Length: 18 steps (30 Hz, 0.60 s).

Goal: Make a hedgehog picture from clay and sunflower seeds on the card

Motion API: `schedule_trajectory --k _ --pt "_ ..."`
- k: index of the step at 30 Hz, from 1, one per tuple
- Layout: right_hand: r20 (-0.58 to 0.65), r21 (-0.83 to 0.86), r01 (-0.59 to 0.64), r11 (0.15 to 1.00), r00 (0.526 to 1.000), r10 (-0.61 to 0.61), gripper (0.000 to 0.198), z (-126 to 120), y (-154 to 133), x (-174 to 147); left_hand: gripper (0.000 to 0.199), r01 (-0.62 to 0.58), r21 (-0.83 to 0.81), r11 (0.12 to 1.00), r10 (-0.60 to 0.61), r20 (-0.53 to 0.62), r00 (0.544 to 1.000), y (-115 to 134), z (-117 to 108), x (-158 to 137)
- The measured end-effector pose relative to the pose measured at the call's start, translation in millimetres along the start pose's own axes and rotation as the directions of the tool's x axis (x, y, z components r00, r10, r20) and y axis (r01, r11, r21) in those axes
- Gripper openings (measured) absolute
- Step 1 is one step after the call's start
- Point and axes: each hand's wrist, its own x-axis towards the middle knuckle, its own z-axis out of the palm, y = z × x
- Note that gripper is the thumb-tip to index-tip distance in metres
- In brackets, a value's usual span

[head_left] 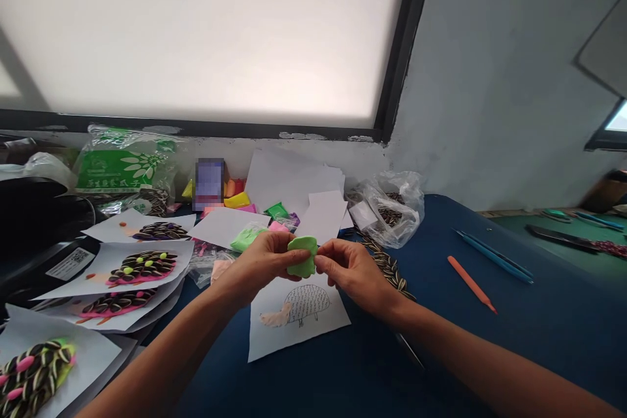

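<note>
A flattened piece of light green modelling clay [302, 257] is held up between both hands, above a white sheet of paper [267, 347]. My left hand [262, 261] grips its left side, thumb across the front. At its right edge, my right hand [353, 274] pinches it between thumb and fingers. On the sheet below is a hedgehog drawing [307, 304] with a scribbled body. Pale peach clay [277, 317] covers the hedgehog's head. Sunflower seeds [386, 264] lie in a heap just behind my right hand.
Paper sheets with seed-and-clay hedgehogs [140, 268] are piled on the left. Colourful clay packets [238, 200] and a bag of seeds [392, 212] stand along the wall. An orange marker [471, 284] and blue tweezers [494, 257] lie on the right of the blue table [548, 346].
</note>
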Motion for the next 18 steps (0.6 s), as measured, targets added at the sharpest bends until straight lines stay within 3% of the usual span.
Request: schedule_trajectory --k 4,9,18 --pt "-0.072 -0.058 0.074 0.996 0.994 -0.078 0.019 -0.1 1.1 -0.6 0.037 -0.008 -0.031 0.999 0.007 -0.028 1.0 -1.7 1.8 1.1" --pt "-0.045 -0.095 0.121 0.988 0.991 -0.125 0.018 -0.2 2.9 -0.2 0.036 0.016 0.003 1.0 -0.016 -0.012 1.0 -0.8 4.9 0.9" --pt "-0.08 -0.224 0.223 0.949 0.966 -0.246 0.021 3.5 -0.1 -5.0 0.036 0.054 -0.02 0.998 -0.056 -0.081 0.995 2.2 6.0 0.9"
